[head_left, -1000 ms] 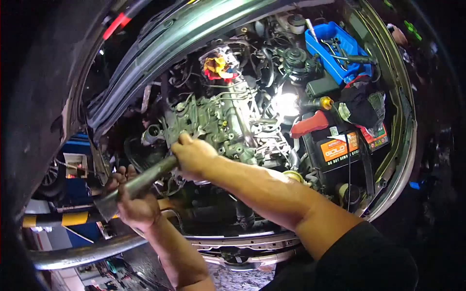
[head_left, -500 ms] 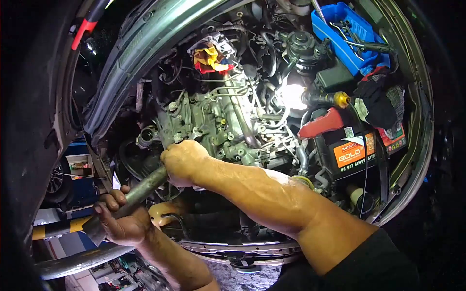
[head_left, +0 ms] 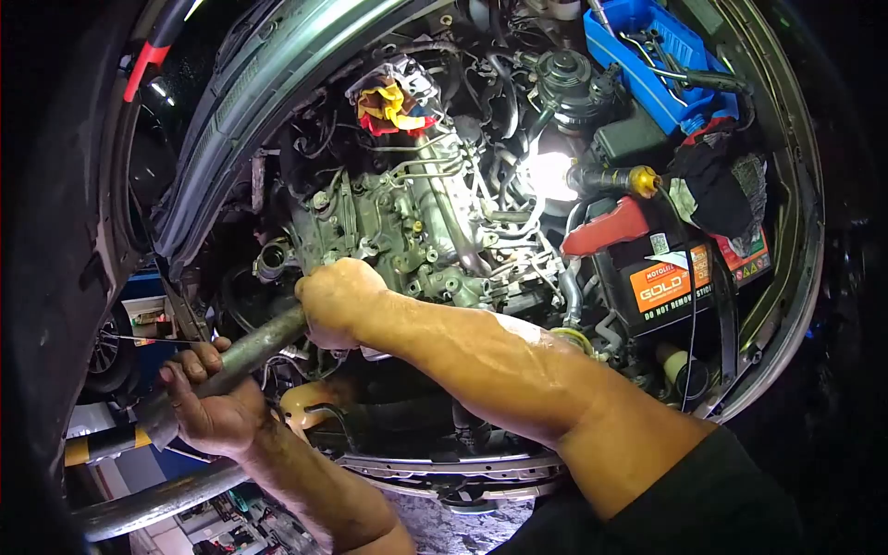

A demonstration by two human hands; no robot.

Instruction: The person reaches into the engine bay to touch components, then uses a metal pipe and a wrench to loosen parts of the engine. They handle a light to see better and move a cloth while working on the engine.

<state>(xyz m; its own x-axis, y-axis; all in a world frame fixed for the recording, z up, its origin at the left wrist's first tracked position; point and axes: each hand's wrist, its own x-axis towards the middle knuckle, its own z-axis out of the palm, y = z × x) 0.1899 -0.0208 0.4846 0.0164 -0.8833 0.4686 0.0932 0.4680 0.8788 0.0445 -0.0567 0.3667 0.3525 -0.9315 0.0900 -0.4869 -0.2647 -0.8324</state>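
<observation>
My left hand (head_left: 213,402) is wrapped round the lower part of a thick grey metal pipe (head_left: 252,353), its fingers over the top and its thumb up beside it. My right hand (head_left: 338,301) is closed in a fist at the pipe's upper end, over the front of the engine (head_left: 379,222). What lies inside this fist is hidden. The pipe slants down to the left, past my left hand. A round hose opening (head_left: 273,260) shows just above my right hand.
A lit work lamp (head_left: 610,179) lies across the engine bay, near a red cover (head_left: 606,229) and the battery (head_left: 661,289). Beyond are a blue tool tray (head_left: 647,60) and dark cloths (head_left: 717,190). A bundled yellow-red cloth (head_left: 393,106) sits on the engine. Another metal tube (head_left: 166,499) is lower left.
Both hands and the pipe have shifted a little to the left, my left hand more than my right. The whole view has also moved slightly. Both hands keep their hold.
</observation>
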